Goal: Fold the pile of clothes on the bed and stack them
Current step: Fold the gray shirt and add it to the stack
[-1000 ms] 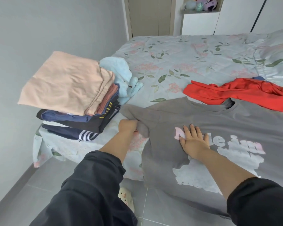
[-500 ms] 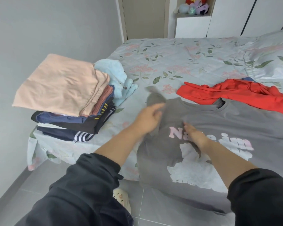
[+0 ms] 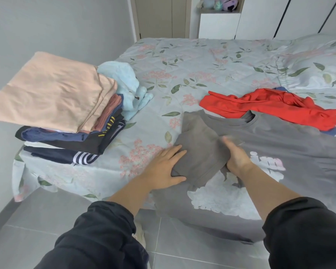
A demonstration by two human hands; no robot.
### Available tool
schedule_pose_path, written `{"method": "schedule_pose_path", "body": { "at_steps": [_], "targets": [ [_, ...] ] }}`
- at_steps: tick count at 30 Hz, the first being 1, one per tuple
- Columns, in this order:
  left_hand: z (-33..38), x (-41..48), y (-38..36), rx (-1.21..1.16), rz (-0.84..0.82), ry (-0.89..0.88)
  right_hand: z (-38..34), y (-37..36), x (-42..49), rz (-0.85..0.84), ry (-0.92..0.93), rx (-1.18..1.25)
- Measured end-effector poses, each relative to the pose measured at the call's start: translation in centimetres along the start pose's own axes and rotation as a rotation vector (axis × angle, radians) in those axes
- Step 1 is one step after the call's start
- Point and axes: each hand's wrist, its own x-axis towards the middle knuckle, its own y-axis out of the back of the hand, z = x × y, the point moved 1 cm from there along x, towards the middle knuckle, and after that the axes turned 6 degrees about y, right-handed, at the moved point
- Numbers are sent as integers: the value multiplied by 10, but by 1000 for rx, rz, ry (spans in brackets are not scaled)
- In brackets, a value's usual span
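Note:
A grey T-shirt (image 3: 291, 144) with a pale print lies face up at the bed's near edge, its hem hanging over the side. Its left sleeve (image 3: 199, 144) is folded in across the chest. My left hand (image 3: 164, 167) lies with straight fingers on the folded edge, thumb out. My right hand (image 3: 235, 154), blurred, presses the sleeve's right edge near the lettering. A stack of folded clothes (image 3: 52, 98) with a peach piece on top sits at the bed's left corner. A red garment (image 3: 270, 105) lies crumpled behind the shirt.
A light blue plush item (image 3: 128, 86) leans against the stack. The floral bedspread (image 3: 192, 68) stretches back to a pillow (image 3: 318, 66) at far right. Grey floor tiles (image 3: 37, 220) and a slipper lie below the bed edge. A grey wall runs on the left.
My left hand carried the left sleeve from the bed's side over onto the shirt's chest and now rests flat on the fold. My right hand shifted left from the lettering to the sleeve's edge.

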Motion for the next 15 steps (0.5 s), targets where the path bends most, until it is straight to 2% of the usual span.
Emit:
{"method": "schedule_pose_path", "body": {
  "at_steps": [4, 6, 8, 10, 12, 14, 15],
  "targets": [
    [-6, -10, 5, -66, 107, -3, 0, 3, 1, 105, 67, 81],
    [-6, -13, 7, -53, 270, -14, -3, 5, 0, 128, 76, 46],
    [-5, -13, 10, -1, 414, -9, -8, 13, 0, 190, 99, -96],
    [-8, -12, 14, 69, 482, 7, -14, 21, -1, 290, 140, -278],
    [-10, -14, 19, 99, 487, 34, -18, 22, -2, 343, 216, -573],
    [-9, -15, 22, 39, 423, 168, -19, 12, -6, 346, 356, -1013],
    [-7, -13, 22, -39, 379, 300, -18, 5, -10, 340, 459, -1232]
  ]
}}
